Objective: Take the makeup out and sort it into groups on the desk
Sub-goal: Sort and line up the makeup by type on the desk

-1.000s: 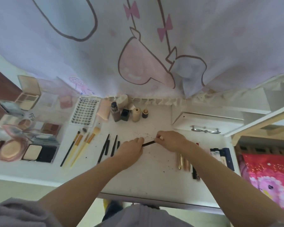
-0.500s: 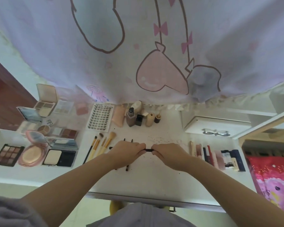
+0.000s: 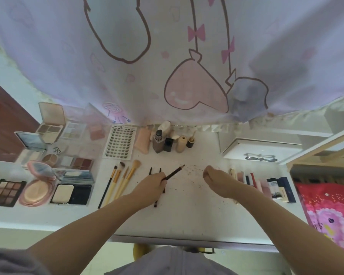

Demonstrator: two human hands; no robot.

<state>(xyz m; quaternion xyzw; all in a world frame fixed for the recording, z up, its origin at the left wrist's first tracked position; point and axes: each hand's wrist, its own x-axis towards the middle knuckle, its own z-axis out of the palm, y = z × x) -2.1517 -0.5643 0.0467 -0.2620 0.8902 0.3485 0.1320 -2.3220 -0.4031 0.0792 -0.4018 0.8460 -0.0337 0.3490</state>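
Observation:
My left hand (image 3: 149, 185) grips a dark brown makeup pencil (image 3: 175, 171) by its lower end, with the bare sharpened tip pointing up and right. My right hand (image 3: 216, 178) hovers a hand's width to the right, fingers curled tightly around something small that is mostly hidden, apparently the pencil's cap. Two more dark pencils (image 3: 156, 201) lie on the white desk (image 3: 187, 219), partly under my left hand. Several yellow-handled brushes (image 3: 123, 179) lie left of them. Lipsticks and tubes (image 3: 252, 179) are lined up to the right.
Powder compacts and eyeshadow palettes (image 3: 6, 190) fill the desk's left side. A lash card (image 3: 120, 142) and small bottles (image 3: 168, 143) stand at the back. Dark crumbs (image 3: 193, 169) speckle the middle. A white box (image 3: 256, 149) sits back right under the hanging curtain (image 3: 187, 56).
Both hands held the pencil together in front of me. They have pulled apart: the left keeps the pencil, its tip now bare, and the right has moved away to the right.

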